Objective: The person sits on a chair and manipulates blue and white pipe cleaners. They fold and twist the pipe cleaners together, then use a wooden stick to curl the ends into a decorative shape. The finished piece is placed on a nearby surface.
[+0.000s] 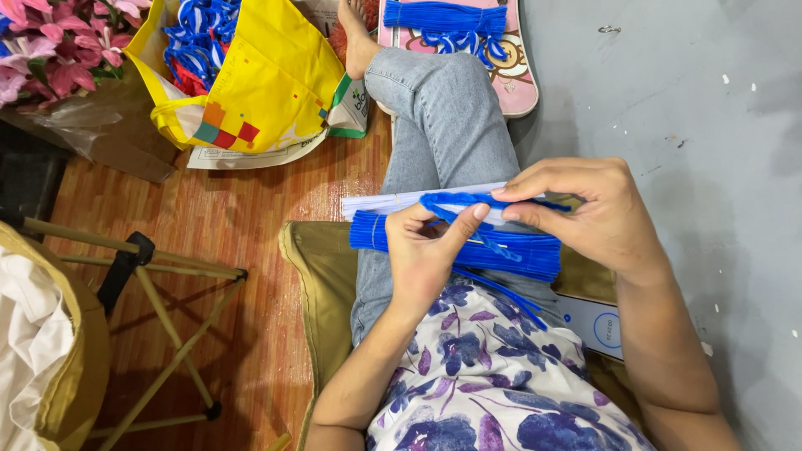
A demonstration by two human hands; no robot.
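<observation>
My left hand (428,250) and my right hand (589,213) meet over my lap, both pinching a bent blue pipe cleaner (455,202). Its loop curves between my fingertips. Under the hands a thick bundle of blue pipe cleaners (518,255) lies across my jeans-clad leg (447,125), with a white strip (376,203) beside it. A few loose blue stems trail down toward my floral garment (493,376).
A yellow bag (267,75) with blue loops stands at the top left near pink flowers (50,42). A pink board (510,67) carries more blue pipe cleaners (447,18). A folding wooden stand (167,301) sits left; grey floor (702,125) lies right.
</observation>
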